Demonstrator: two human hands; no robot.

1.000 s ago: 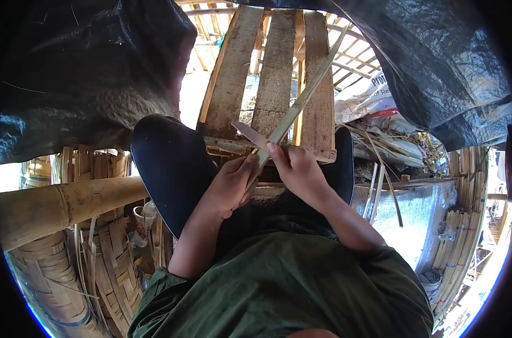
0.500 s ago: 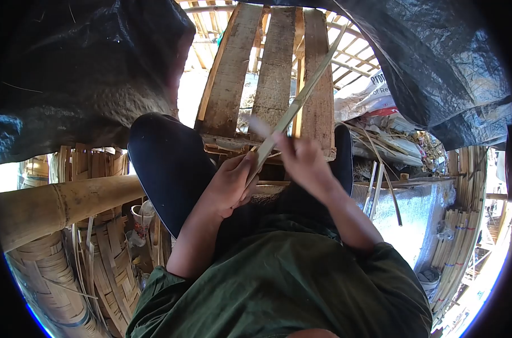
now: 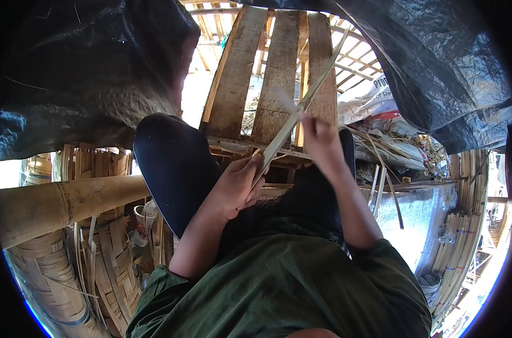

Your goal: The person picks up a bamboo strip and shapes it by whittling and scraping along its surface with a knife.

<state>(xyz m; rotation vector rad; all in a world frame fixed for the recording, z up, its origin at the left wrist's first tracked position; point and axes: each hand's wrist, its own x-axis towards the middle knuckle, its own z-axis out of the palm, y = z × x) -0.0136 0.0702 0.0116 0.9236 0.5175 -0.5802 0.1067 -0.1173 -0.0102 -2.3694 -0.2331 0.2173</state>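
A long pale strip (image 3: 284, 130), which looks like bamboo, slants up and away from my lap over the wooden slats (image 3: 278, 73). Its near end is in my left hand (image 3: 237, 186), whose fingers are wrapped round it. Farther up the strip, my right hand (image 3: 322, 138) is closed on a blurred, light blade-like tool (image 3: 285, 100) that crosses the strip. The tool's handle is hidden in my fingers.
A thick bamboo pole (image 3: 70, 203) runs in from the left beside my knee. Dark plastic sheets (image 3: 87, 67) hang at both upper sides. Woven bamboo (image 3: 39, 262) stands lower left; bundled sticks (image 3: 459, 242) and thin loose strips (image 3: 380, 188) are at the right.
My right hand and the blurred tool have moved up and away along the strip. My left hand still grips the near end, slightly shifted to the right in view.
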